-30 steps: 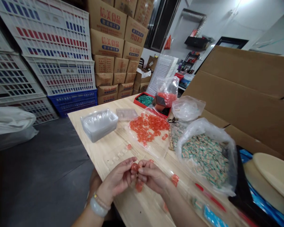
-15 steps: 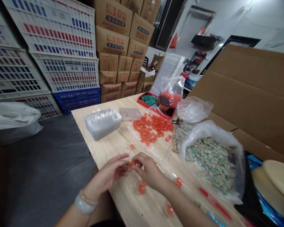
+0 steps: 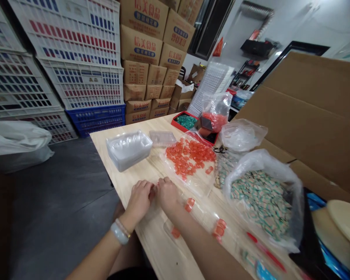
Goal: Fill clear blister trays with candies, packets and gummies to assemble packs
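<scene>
My left hand (image 3: 140,197) and my right hand (image 3: 167,192) are close together over the wooden table (image 3: 128,182), fingers curled toward each other. A trace of something clear and reddish shows between the fingertips, but the fingers hide its shape. Just beyond my hands, a heap of small translucent orange-red pieces (image 3: 189,153) lies on a flattened clear bag. Next to my right forearm are short rows of the same pieces (image 3: 219,229), seemingly in clear plastic. An orange-red piece (image 3: 175,232) sits below that forearm.
At the table's left edge stands a white translucent container (image 3: 128,151), with a clear lid (image 3: 162,139) beside it. An open bag of green-and-beige small packets (image 3: 259,202) is on the right, near a red pen-like tool (image 3: 265,251). Behind is a red tray of green pieces (image 3: 186,121).
My left hand has turned over and its fingers have curled in. My right hand has moved slightly forward. The loose orange-red piece ahead of my hands no longer shows.
</scene>
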Available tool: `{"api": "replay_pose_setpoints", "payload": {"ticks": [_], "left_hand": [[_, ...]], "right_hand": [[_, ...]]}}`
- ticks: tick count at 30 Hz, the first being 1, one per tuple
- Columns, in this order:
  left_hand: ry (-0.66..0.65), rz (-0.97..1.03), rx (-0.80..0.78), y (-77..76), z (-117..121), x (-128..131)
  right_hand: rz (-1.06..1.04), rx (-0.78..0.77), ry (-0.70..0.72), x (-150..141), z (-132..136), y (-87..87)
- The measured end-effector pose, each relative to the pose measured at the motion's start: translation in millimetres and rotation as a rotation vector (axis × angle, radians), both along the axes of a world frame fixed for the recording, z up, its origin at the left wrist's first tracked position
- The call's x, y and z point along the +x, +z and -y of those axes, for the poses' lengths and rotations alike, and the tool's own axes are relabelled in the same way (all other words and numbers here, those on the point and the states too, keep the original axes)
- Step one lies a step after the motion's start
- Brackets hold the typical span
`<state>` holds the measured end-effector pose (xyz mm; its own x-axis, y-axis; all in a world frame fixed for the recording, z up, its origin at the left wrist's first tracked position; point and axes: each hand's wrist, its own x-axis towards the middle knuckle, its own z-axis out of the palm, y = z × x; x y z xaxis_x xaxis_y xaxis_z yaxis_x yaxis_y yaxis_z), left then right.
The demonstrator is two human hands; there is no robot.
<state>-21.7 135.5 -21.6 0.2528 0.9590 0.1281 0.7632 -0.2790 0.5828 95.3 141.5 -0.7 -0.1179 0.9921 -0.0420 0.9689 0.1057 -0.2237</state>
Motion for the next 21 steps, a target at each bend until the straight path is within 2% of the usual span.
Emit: {"api": "replay_pose_setpoints", "payload": {"ticks": [3, 5, 7, 10, 12, 15, 18, 21], "left_hand": [[-0.011, 0.009, 0.019, 10.0, 1, -1], [-0.031, 0.018, 0.067, 21.3, -2, 5], [-0.073, 0.043, 0.102, 33.7, -10, 19], [-0.176, 0.087, 0.072, 44.6, -34, 53], [-0.238, 0.093, 0.029, 43.0, -53, 78], [-0.279, 0.094, -0.015, 31.0, -74, 107], [-0.261, 0.122, -0.048, 19.8, -82, 121], [-0.226, 0.182, -0.082, 18.1, -83, 126]], "right_hand": [[-0.206, 0.053, -0.035, 21, 11, 7.3], [-0.304, 0.140, -0.118, 46, 11, 10.6], [-0.291, 0.183, -0.228, 74, 1, 11.0], [-0.209, 0.101, -0.302, 102, -18, 5.2], [-0.201, 0.056, -0.312, 109, -28, -0.9], [-0.216, 0.056, -0.321, 111, -33, -8.2], [-0.262, 0.056, -0.310, 113, -33, -10.4], [-0.347, 0.056, -0.296, 120, -35, -10.5]]}}
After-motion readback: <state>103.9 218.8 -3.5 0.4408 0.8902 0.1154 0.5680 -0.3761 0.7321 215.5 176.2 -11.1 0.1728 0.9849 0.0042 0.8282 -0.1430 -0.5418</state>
